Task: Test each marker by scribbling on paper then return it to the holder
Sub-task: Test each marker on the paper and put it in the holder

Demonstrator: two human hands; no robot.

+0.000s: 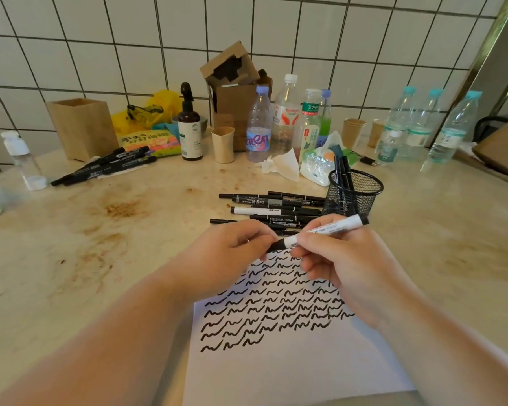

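Held level above the scribbled paper [291, 361], white-barrelled marker [324, 231], long axis running from black cap inside the left grip [235, 247] up-right through the right grip [335, 253], both pinching it, mesh holder [355, 190] just beyond, nearer the right.

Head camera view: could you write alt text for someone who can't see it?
Both hands hold a white marker over scribbled paper: the right hand grips its barrel, the left hand pinches its black cap end. Beyond lie loose markers beside a mesh holder.
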